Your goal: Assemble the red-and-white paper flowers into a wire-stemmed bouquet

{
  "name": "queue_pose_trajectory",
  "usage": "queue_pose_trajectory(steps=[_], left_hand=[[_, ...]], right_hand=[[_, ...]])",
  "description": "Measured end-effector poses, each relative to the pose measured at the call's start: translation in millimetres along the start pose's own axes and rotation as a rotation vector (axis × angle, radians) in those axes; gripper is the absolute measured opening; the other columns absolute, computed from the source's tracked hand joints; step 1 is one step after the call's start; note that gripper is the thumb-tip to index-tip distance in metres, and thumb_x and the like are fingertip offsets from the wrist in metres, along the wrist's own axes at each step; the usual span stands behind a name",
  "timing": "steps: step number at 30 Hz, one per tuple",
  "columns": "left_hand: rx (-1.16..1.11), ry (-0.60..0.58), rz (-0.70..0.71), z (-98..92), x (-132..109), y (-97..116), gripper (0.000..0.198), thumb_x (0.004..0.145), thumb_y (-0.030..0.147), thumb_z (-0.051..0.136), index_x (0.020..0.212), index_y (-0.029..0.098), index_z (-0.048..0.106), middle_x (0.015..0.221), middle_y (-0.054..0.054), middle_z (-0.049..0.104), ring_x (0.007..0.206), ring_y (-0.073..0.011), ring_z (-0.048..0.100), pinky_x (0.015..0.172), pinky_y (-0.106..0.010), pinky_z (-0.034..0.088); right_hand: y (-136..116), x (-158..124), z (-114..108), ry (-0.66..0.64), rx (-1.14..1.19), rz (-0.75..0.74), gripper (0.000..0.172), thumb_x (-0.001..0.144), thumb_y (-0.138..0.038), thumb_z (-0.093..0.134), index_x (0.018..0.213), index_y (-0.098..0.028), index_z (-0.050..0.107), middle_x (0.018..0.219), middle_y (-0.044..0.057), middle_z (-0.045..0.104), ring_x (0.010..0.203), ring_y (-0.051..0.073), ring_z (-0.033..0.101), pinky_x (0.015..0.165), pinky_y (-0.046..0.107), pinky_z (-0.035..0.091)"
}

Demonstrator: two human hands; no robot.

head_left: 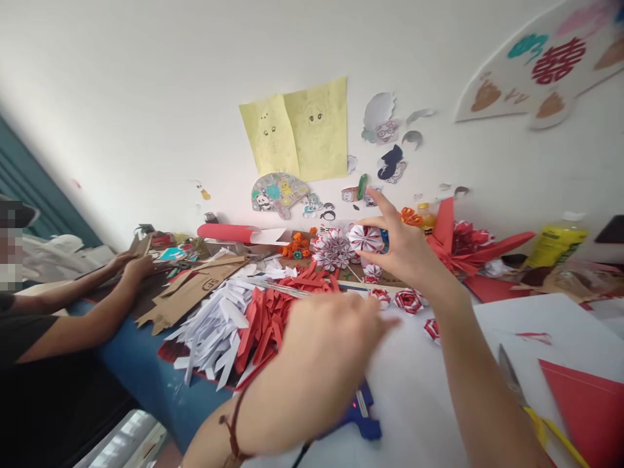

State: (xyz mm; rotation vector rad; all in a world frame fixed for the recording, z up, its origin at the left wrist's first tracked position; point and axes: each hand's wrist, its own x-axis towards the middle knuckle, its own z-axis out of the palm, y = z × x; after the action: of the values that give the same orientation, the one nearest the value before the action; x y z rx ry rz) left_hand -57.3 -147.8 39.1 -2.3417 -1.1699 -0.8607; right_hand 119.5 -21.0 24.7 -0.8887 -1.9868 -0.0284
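Note:
My right hand (407, 244) is raised above the table, its thumb and a finger around a round red-and-white folded paper flower (366, 239); the index finger points up. Lower and nearer to me, my left hand (324, 357) shows its back, fingers curled, with a dark cord bracelet at the wrist. It is slightly blurred, and its grip is mostly hidden. Beneath it lies a blue glue gun (365, 416). Beyond are a cluster of red-and-white paper flowers (334, 250) and several small rolled ones (408, 300).
White paper strips (209, 331) and red paper strips (266, 318) are heaped at the left. Yellow-handled scissors (511, 377) and red paper (585, 403) lie at the right. A yellow bottle (558, 240) stands behind. At far left, a co-worker's hands (134, 263) hold cardboard.

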Motion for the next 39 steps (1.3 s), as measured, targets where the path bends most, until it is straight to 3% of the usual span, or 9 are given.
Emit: queue_pose_trajectory(steps=[3,5,8,10,17,23,31,39], left_hand=[[-0.011,0.225,-0.083,3.8,22.0,-24.6,0.023,0.090,0.032,0.071,0.103,0.015,0.062,0.072,0.000,0.067,0.062,-0.0123,0.060,0.054,-0.023,0.040],[-0.096,0.320,-0.023,8.2,33.8,-35.6,0.026,0.089,0.029,0.073,0.109,0.017,0.062,0.075,0.001,0.069,0.064,-0.0106,0.061,0.056,-0.021,0.040],[-0.175,0.430,0.094,17.6,41.3,-44.6,0.003,0.094,0.018,0.064,0.094,0.019,0.066,0.072,0.003,0.068,0.062,-0.0085,0.057,0.056,-0.021,0.038],[-0.181,0.474,0.125,23.7,41.3,-49.8,0.014,0.095,0.011,0.057,0.088,0.019,0.066,0.072,0.002,0.067,0.062,-0.0085,0.054,0.057,-0.022,0.037],[-0.150,0.462,0.221,30.2,40.9,-68.3,0.021,0.093,0.003,0.050,0.090,0.018,0.064,0.066,0.003,0.056,0.060,-0.0094,0.047,0.055,-0.025,0.033],[-0.134,0.540,0.247,26.4,41.6,-67.4,0.022,0.094,0.004,0.050,0.086,0.020,0.063,0.064,0.003,0.055,0.059,-0.0090,0.049,0.054,-0.024,0.033],[-0.150,0.516,0.232,29.7,40.0,-67.7,0.022,0.093,0.005,0.050,0.093,0.020,0.066,0.065,0.002,0.058,0.062,-0.0094,0.051,0.057,-0.023,0.036],[-0.145,0.497,0.236,31.3,41.3,-69.7,0.024,0.092,0.002,0.050,0.093,0.020,0.065,0.068,0.002,0.061,0.064,-0.0096,0.054,0.058,-0.023,0.038]], right_hand=[[-5.9,0.6,0.8,-0.019,0.018,0.010,0.094,0.085,-0.022,0.063,0.159,-0.040,0.007,0.128,0.000,0.065,0.098,0.023,0.065,0.085,0.040,0.054],[-8.3,1.1,2.3,-0.048,0.024,0.012,0.092,0.087,-0.023,0.061,0.159,-0.040,0.006,0.131,0.000,0.063,0.108,0.024,0.063,0.093,0.042,0.053],[-8.8,1.8,6.1,-0.086,0.040,0.024,0.089,0.088,-0.025,0.057,0.159,-0.040,0.005,0.132,0.000,0.062,0.116,0.024,0.061,0.100,0.045,0.051],[-7.5,2.3,9.6,-0.081,0.032,0.045,0.090,0.087,-0.024,0.057,0.159,-0.041,0.006,0.134,0.001,0.061,0.115,0.024,0.062,0.098,0.045,0.052],[-8.7,4.0,15.0,-0.068,-0.027,0.076,0.095,0.086,-0.028,0.062,0.159,-0.039,0.003,0.131,0.002,0.063,0.113,0.024,0.064,0.096,0.043,0.055],[-14.9,4.9,9.3,-0.096,-0.056,0.122,0.097,0.084,-0.028,0.063,0.159,-0.039,0.002,0.130,0.002,0.064,0.103,0.023,0.066,0.092,0.042,0.057],[-15.6,4.8,10.4,-0.121,-0.013,0.117,0.095,0.085,-0.027,0.063,0.159,-0.037,0.005,0.123,0.003,0.066,0.106,0.024,0.066,0.093,0.044,0.056],[-7.6,2.1,12.8,-0.053,-0.024,0.048,0.094,0.083,-0.022,0.066,0.158,-0.040,0.012,0.137,0.000,0.059,0.107,0.022,0.065,0.096,0.040,0.055]])
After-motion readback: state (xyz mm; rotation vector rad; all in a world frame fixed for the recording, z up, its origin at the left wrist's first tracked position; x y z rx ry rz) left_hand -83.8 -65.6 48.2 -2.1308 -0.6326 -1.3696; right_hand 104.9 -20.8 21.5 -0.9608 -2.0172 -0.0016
